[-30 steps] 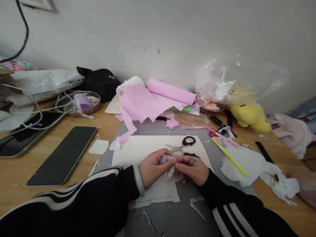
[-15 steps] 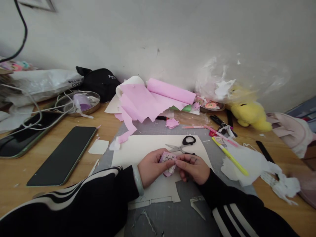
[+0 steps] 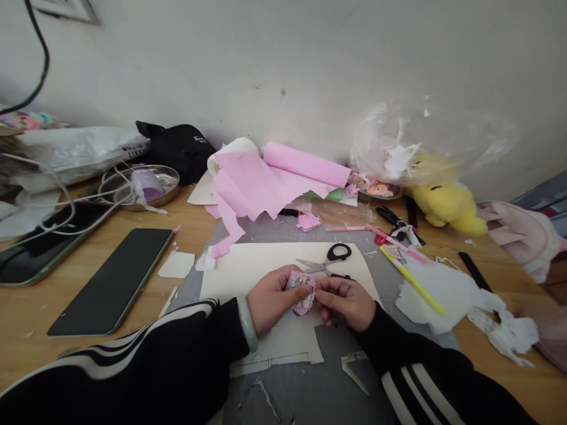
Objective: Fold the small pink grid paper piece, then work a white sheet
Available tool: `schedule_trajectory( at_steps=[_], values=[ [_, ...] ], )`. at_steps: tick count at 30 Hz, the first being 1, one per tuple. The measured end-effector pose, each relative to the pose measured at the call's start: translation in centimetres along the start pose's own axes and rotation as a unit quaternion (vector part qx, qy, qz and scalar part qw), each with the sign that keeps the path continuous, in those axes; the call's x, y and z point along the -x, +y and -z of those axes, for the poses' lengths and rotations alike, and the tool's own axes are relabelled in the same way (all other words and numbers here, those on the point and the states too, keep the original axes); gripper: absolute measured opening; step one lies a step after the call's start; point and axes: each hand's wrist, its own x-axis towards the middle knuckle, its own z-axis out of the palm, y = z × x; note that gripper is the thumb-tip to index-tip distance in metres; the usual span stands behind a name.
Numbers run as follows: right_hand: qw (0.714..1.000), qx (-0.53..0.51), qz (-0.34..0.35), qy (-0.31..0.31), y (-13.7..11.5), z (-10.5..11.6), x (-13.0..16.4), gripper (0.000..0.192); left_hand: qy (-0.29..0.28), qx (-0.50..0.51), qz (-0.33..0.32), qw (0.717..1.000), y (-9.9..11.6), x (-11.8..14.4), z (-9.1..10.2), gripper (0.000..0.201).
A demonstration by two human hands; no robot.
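Both hands meet over a cream sheet of card [image 3: 248,262] on a grey cutting mat [image 3: 310,389]. My left hand [image 3: 271,298] and my right hand [image 3: 348,302] pinch a small pink paper piece [image 3: 302,290] with dark line markings between their fingertips. The piece is held just above the card, partly hidden by my fingers. A pair of black-handled scissors [image 3: 328,260] lies on the card just beyond my hands.
A phone [image 3: 113,280] and a tablet [image 3: 39,245] lie on the wooden table at left. A metal bowl [image 3: 142,186], pink paper rolls [image 3: 283,177] and a black cap stand at the back. Pens [image 3: 411,280], white scraps and a yellow plush toy [image 3: 447,203] are at right.
My hands have turned the pink paper piece a little between the fingers and lifted it slightly. Everything else on the table is as before.
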Motion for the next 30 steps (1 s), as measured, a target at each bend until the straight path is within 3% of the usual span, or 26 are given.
schedule_trajectory(
  at_steps=[30],
  values=[
    [0.996,0.084,0.037,0.010,-0.13,-0.68,0.50,0.030,-0.023,-0.032,-0.023,0.999,-0.14,-0.12,0.17,0.021]
  ],
)
